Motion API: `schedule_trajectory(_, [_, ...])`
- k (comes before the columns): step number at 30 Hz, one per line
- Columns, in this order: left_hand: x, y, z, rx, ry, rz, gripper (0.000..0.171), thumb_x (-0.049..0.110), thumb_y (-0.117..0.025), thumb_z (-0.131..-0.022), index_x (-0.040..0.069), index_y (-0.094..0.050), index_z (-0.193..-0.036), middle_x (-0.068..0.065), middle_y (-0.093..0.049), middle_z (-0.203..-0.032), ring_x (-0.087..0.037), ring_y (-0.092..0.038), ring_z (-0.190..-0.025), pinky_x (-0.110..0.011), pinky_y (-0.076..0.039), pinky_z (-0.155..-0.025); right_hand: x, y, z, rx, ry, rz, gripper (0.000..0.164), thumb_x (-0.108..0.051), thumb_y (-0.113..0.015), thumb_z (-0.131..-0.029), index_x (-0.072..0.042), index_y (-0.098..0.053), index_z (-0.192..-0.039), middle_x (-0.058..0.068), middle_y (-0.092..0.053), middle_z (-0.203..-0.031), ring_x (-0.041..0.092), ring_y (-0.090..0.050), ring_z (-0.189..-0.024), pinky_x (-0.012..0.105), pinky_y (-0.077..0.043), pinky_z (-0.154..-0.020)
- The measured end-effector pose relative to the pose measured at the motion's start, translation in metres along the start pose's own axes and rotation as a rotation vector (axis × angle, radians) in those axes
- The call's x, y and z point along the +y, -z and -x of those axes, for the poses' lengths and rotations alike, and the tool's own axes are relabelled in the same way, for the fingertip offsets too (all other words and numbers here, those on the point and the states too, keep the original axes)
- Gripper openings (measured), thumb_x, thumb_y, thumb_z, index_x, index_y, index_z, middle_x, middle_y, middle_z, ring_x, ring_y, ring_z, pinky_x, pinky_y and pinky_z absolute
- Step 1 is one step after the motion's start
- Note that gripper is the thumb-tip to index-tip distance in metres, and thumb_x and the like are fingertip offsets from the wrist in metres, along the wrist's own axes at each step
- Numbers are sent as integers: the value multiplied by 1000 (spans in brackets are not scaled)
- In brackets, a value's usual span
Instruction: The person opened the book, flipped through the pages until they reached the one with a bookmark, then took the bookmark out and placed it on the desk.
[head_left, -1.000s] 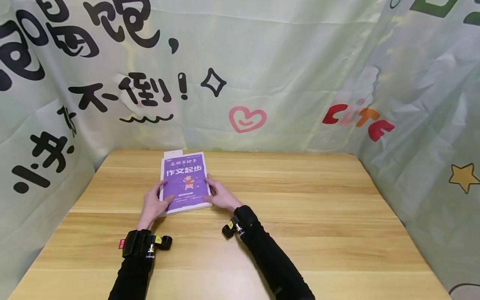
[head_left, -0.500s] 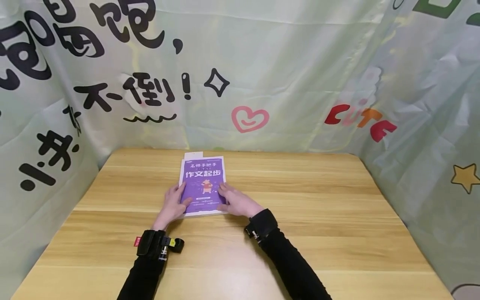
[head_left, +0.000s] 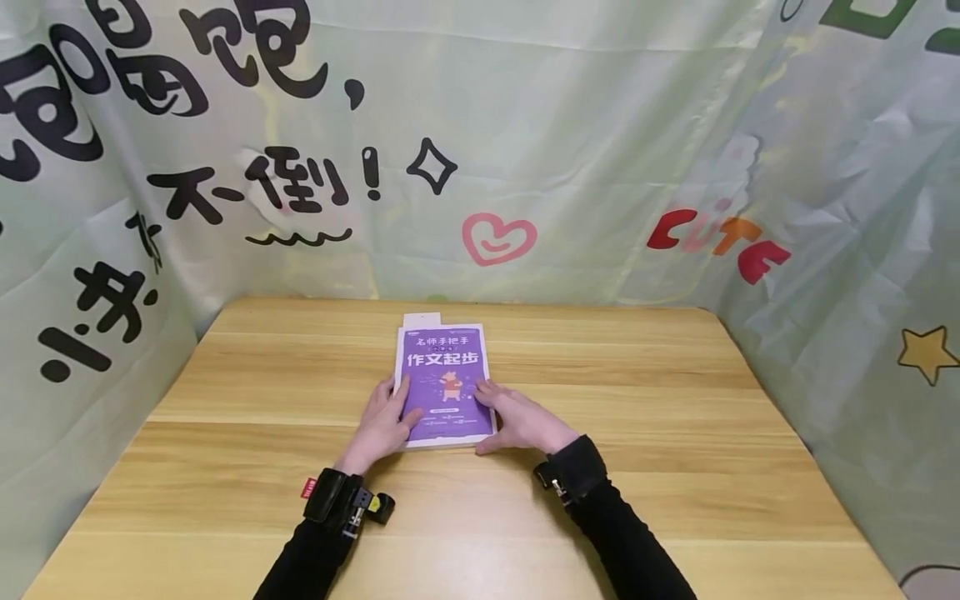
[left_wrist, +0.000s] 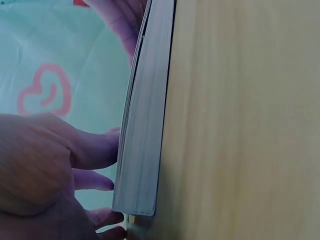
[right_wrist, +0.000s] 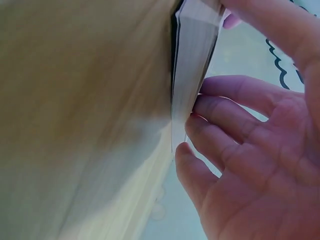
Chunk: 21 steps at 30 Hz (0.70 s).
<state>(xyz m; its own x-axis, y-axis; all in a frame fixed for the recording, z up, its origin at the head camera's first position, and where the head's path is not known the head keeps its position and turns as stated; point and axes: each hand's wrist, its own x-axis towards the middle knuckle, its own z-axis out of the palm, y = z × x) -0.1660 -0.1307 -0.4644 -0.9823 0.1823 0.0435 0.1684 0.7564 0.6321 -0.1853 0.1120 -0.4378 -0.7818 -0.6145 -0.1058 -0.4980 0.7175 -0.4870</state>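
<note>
A thick book (head_left: 442, 400) with a purple cover and a small bear picture lies flat on the wooden table. A pale tab (head_left: 422, 319) sticks out past its far edge. My left hand (head_left: 378, 425) holds the near left part, thumb on the cover and fingers along the left side. At the near right corner, my right hand (head_left: 525, 421) touches the book with slightly bent fingers on the right side, the thumb by the near edge. In the left wrist view the page block (left_wrist: 142, 125) shows layered edges; I cannot tell whether it is one book or a stack.
The wooden table (head_left: 637, 400) reaches back to a pale green printed cloth (head_left: 585, 167), which also hangs at both sides. Black bands with small cameras sit on both wrists.
The book has slid right and toward me, with both hands moving along with it. Its slight tilt has straightened. The right thumb has shifted off the cover to the near edge.
</note>
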Motion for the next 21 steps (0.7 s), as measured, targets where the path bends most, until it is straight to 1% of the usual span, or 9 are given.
schedule_trajectory(4, [7, -8, 2, -11, -29, -32, 64, 17, -55, -96, -13, -27, -145, -40, -18, -147, -50, -18, -135, -61, -17, -113, 3, 2, 13, 15, -7, 1, 95, -39, -81, -71, 4, -38, -144, 22, -25, -153, 37, -25, -138, 52, -24, -114])
schedule_trajectory(6, [12, -10, 4, -21, -33, -31, 64, 18, -55, -96, -12, -27, -145, -40, -17, -147, -50, -17, -135, -61, -17, -113, 4, 3, 19, 24, -4, -3, 94, -39, -81, -70, 4, -40, -143, 23, -27, -152, 37, -27, -137, 53, -25, -113])
schedule_trajectory(11, [21, -14, 11, -86, -28, 20, 67, 19, -56, -95, -11, -24, -147, -38, -7, -151, -51, -10, -137, -63, -12, -112, 9, 4, 33, 40, 6, -7, 94, -40, -81, -70, 5, -40, -142, 25, -30, -150, 37, -29, -135, 54, -28, -112])
schedule_trajectory(16, [28, -19, 16, -116, -60, 6, 67, 19, -56, -96, -11, -24, -146, -38, -4, -151, -49, -6, -138, -63, -10, -113, 14, 3, 46, 55, 13, 7, 94, -42, -80, -70, 7, -41, -141, 26, -30, -149, 38, -31, -134, 54, -31, -110])
schedule_trajectory(18, [30, -21, 18, -129, -75, -6, 68, 21, -55, -96, -12, -23, -147, -38, -2, -151, -48, -5, -139, -61, -9, -114, 17, 3, 50, 64, 16, 12, 94, -41, -80, -70, 7, -42, -141, 27, -30, -149, 38, -31, -134, 55, -31, -110])
schedule_trajectory(21, [33, -24, 22, -155, -95, -1, 70, 22, -55, -96, -12, -21, -147, -37, 1, -152, -46, -2, -139, -61, -7, -114, 19, 2, 58, 76, 15, 1, 93, -40, -80, -70, 7, -42, -140, 26, -30, -149, 38, -31, -135, 56, -30, -110])
